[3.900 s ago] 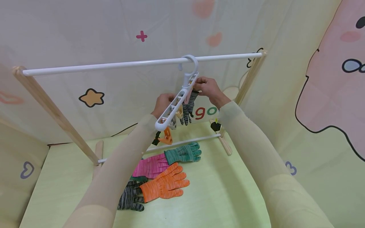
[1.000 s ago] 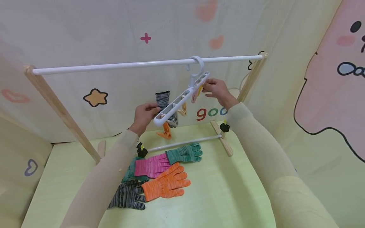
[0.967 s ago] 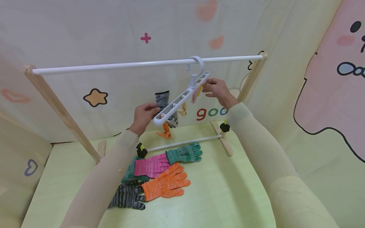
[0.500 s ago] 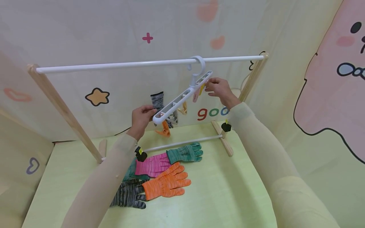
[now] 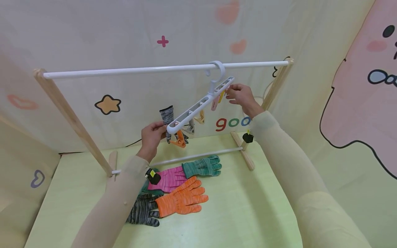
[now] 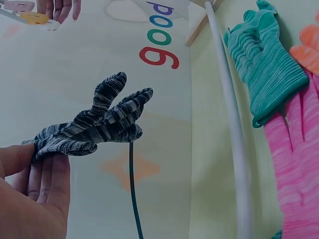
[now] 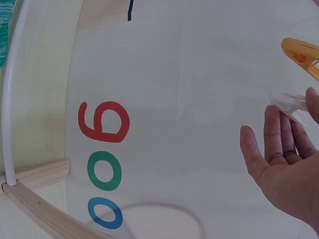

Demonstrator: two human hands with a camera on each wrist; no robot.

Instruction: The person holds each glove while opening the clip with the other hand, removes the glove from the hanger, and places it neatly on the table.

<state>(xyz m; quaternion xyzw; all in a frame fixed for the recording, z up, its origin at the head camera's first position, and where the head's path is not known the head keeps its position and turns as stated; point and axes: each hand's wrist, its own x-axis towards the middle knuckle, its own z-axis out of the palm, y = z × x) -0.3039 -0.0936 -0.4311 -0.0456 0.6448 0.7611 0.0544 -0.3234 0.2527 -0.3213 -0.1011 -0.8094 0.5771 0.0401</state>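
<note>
My left hand (image 5: pixel 152 137) pinches a black-and-grey striped glove (image 6: pixel 99 119) between thumb and fingers, just behind the near left end of a white hanger (image 5: pixel 201 104). Past the hand, the glove's cuff (image 5: pixel 166 114) points up in the head view. At the hanger's far right end, my right hand (image 5: pixel 243 97) pinches a small whitish clip (image 7: pixel 290 103), largely covered by the thumb. A yellow clip (image 7: pixel 300 52) hangs beside it. Pink (image 5: pixel 214 103), tan (image 5: pixel 200 117), grey (image 5: pixel 190 127) and orange (image 5: pixel 180 140) clips also hang along the hanger.
The hanger hooks over the white top bar (image 5: pixel 130 70) of a wooden-legged rack, with a lower bar (image 5: pixel 198 155) near the table. Orange (image 5: pixel 183 198), pink (image 5: pixel 167 179), green (image 5: pixel 203 166) and striped grey (image 5: pixel 142 210) gloves lie on the table (image 5: pixel 235 206). A patterned cloth wall stands behind.
From beside the right hand, the striped glove has travelled with my left hand leftward and down to the hanger's near end. The right hand stays at the far end, shifting slightly right.
</note>
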